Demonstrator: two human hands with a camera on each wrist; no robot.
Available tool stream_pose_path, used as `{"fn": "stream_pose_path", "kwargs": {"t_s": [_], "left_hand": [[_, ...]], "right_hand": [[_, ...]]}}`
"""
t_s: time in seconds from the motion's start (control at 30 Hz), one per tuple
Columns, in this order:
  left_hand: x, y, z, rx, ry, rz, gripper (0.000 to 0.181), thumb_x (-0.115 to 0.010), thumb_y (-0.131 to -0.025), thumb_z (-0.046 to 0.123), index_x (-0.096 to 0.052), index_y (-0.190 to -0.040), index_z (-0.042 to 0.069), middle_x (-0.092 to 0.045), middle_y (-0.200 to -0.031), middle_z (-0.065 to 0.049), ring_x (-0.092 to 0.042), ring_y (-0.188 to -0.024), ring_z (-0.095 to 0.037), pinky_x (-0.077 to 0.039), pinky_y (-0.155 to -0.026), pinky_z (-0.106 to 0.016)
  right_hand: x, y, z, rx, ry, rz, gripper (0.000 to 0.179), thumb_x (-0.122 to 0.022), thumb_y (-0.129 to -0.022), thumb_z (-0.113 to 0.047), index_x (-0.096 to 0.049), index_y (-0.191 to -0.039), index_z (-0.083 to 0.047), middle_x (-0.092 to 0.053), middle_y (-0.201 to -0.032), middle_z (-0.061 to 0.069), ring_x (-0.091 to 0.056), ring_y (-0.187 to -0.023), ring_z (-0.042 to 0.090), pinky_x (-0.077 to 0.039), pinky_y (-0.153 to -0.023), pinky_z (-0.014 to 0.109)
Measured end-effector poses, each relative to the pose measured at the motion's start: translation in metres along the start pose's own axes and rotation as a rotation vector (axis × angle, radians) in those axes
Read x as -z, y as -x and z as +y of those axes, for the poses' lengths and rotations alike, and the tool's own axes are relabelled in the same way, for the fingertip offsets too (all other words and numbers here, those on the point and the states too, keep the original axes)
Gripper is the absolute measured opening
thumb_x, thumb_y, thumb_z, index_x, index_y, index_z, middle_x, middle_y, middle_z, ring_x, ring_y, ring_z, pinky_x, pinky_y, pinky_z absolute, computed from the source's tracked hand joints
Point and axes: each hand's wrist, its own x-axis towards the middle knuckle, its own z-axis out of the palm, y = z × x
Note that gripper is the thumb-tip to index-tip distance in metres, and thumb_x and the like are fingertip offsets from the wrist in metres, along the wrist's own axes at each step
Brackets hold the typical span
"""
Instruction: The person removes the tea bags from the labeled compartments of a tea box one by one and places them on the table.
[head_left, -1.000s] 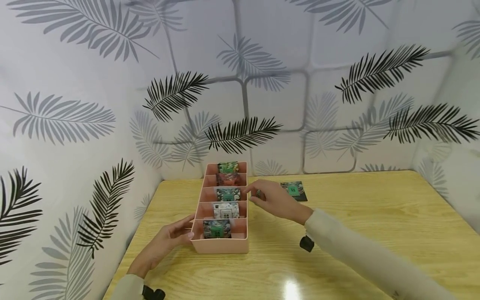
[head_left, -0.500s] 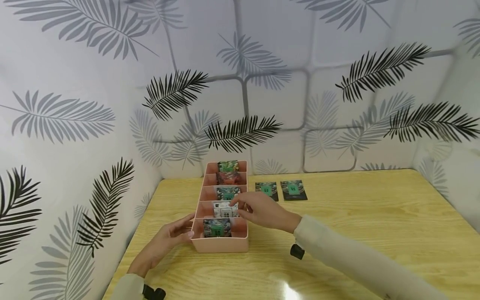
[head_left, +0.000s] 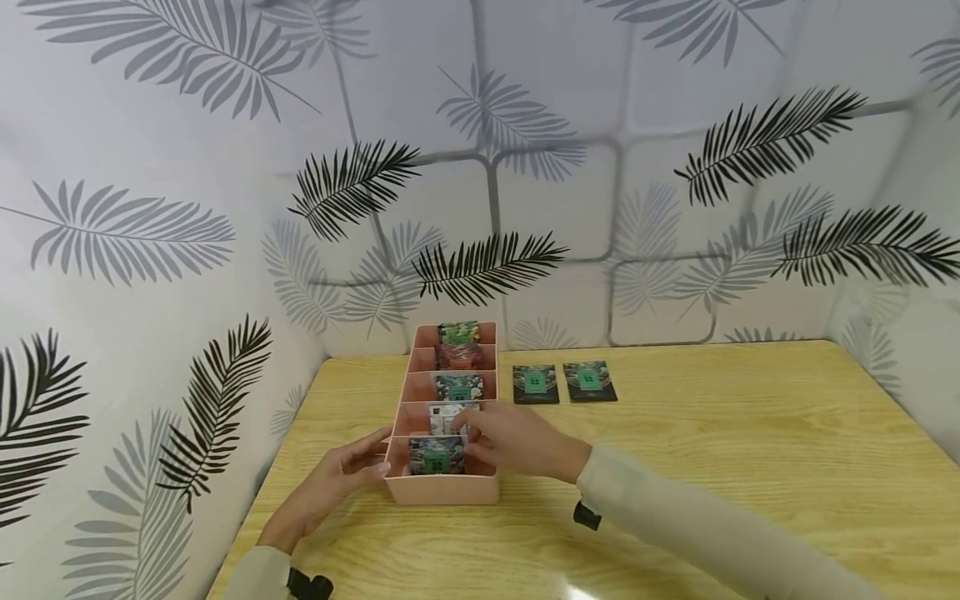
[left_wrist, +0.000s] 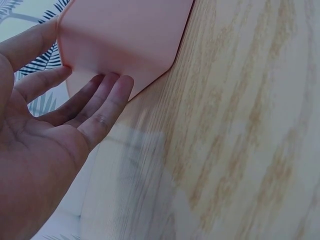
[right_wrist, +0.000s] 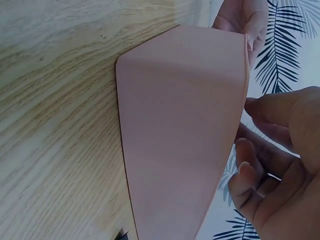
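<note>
A pink divided box (head_left: 442, 490) holds flat printed packets in a row of compartments. My left hand (head_left: 337, 483) holds its near left corner; in the left wrist view several fingertips (left_wrist: 122, 87) press the outer wall. My right hand (head_left: 517, 437) reaches over the right rim, thumb and index finger apart. Its index fingertip overlaps the white packet (head_left: 442, 419), and its thumb is beside the dark packet (head_left: 435, 457) in the nearest compartment. In the right wrist view the right hand's other fingers (right_wrist: 245, 180) are curled outside the rim.
Two dark packets with green labels, a left one (head_left: 536, 384) and a right one (head_left: 589, 381), lie side by side on the wooden table (head_left: 712, 433), right of the box. Behind stands a white backdrop (head_left: 555, 208) with a leaf print.
My right hand has moved from the box's right rim near the middle compartment toward the near compartments, uncovering the left loose packet. The left hand and box stay in place.
</note>
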Motion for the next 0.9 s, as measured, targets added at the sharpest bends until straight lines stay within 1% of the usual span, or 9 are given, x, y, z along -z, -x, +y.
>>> {"fn": "stream_pose_path", "kwargs": {"t_s": [0.1, 0.17, 0.23, 0.33, 0.43, 0.5, 0.57, 0.77, 0.9], "left_hand": [[0.0, 0.0, 0.0, 0.003, -0.008, 0.001, 0.059, -0.06, -0.095, 0.023, -0.035, -0.149, 0.021, -0.042, -0.143, -0.018, -0.044, -0.128, -0.035, -0.049, -0.093, -0.039], [0.0, -0.001, 0.0, 0.005, -0.012, -0.001, 0.06, -0.06, -0.095, 0.024, -0.035, -0.149, 0.021, -0.042, -0.144, -0.017, -0.043, -0.128, -0.034, -0.049, -0.093, -0.037], [0.0, -0.001, 0.0, 0.002, -0.02, 0.0, 0.06, -0.06, -0.095, 0.025, -0.035, -0.15, 0.02, -0.042, -0.144, -0.016, -0.044, -0.128, -0.033, -0.049, -0.093, -0.036], [0.0, -0.001, -0.001, 0.002, -0.019, 0.008, 0.06, -0.06, -0.095, 0.025, -0.035, -0.149, 0.021, -0.043, -0.143, -0.015, -0.045, -0.127, -0.032, -0.049, -0.093, -0.035], [0.0, -0.001, -0.001, 0.013, -0.013, 0.02, 0.059, -0.061, -0.095, 0.025, -0.037, -0.148, 0.023, -0.045, -0.141, -0.014, -0.047, -0.125, -0.029, -0.049, -0.092, -0.035], [0.0, -0.001, 0.0, 0.025, -0.009, 0.027, 0.058, -0.062, -0.094, 0.026, -0.038, -0.148, 0.026, -0.046, -0.14, -0.012, -0.047, -0.125, -0.027, -0.049, -0.092, -0.036], [-0.001, -0.001, 0.0, 0.034, -0.01, 0.036, 0.058, -0.062, -0.094, 0.027, -0.039, -0.147, 0.027, -0.046, -0.14, -0.01, -0.047, -0.126, -0.025, -0.049, -0.092, -0.036], [0.001, -0.001, -0.001, 0.023, 0.0, 0.03, 0.059, -0.062, -0.094, 0.026, -0.039, -0.148, 0.025, -0.046, -0.141, -0.011, -0.048, -0.125, -0.025, -0.049, -0.093, -0.038], [0.001, 0.0, -0.002, 0.015, 0.023, 0.016, 0.058, -0.062, -0.094, 0.024, -0.039, -0.148, 0.025, -0.046, -0.14, -0.011, -0.05, -0.123, -0.024, -0.049, -0.092, -0.039]], "right_hand": [[-0.001, -0.001, -0.004, 0.0, 0.039, -0.015, 0.03, -0.064, -0.092, -0.024, -0.06, -0.122, -0.021, -0.058, -0.078, -0.013, -0.048, -0.065, 0.003, -0.042, -0.054, 0.019], [0.0, -0.002, -0.007, -0.001, 0.028, -0.025, 0.033, -0.065, -0.091, -0.023, -0.059, -0.124, -0.02, -0.059, -0.076, -0.013, -0.049, -0.063, 0.002, -0.043, -0.055, 0.018], [0.0, -0.003, -0.009, -0.008, 0.006, -0.034, 0.035, -0.066, -0.091, -0.021, -0.058, -0.125, -0.019, -0.062, -0.077, -0.012, -0.053, -0.063, 0.0, -0.046, -0.057, 0.018], [-0.002, -0.005, -0.012, -0.029, -0.048, -0.05, 0.036, -0.066, -0.091, -0.019, -0.057, -0.126, -0.017, -0.068, -0.086, -0.009, -0.059, -0.07, -0.003, -0.05, -0.063, 0.017], [-0.004, -0.007, -0.016, -0.052, -0.095, -0.059, 0.036, -0.066, -0.091, -0.019, -0.057, -0.126, -0.016, -0.07, -0.093, -0.006, -0.062, -0.078, -0.002, -0.051, -0.067, 0.018], [-0.006, -0.008, -0.018, -0.054, -0.111, -0.056, 0.035, -0.066, -0.091, -0.02, -0.058, -0.125, -0.016, -0.07, -0.095, -0.006, -0.063, -0.08, -0.002, -0.052, -0.068, 0.018], [-0.007, -0.01, -0.02, -0.049, -0.121, -0.047, 0.036, -0.065, -0.092, -0.021, -0.057, -0.126, -0.016, -0.07, -0.095, -0.006, -0.062, -0.08, -0.002, -0.051, -0.069, 0.018], [-0.007, -0.019, -0.023, -0.01, -0.189, 0.001, 0.034, -0.065, -0.092, -0.019, -0.058, -0.125, -0.013, -0.069, -0.09, -0.008, -0.058, -0.07, -0.005, -0.049, -0.065, 0.016], [-0.011, -0.024, -0.024, -0.009, -0.211, 0.001, 0.027, -0.065, -0.092, -0.021, -0.063, -0.119, -0.013, -0.069, -0.091, -0.009, -0.058, -0.073, -0.007, -0.048, -0.065, 0.014]]}}
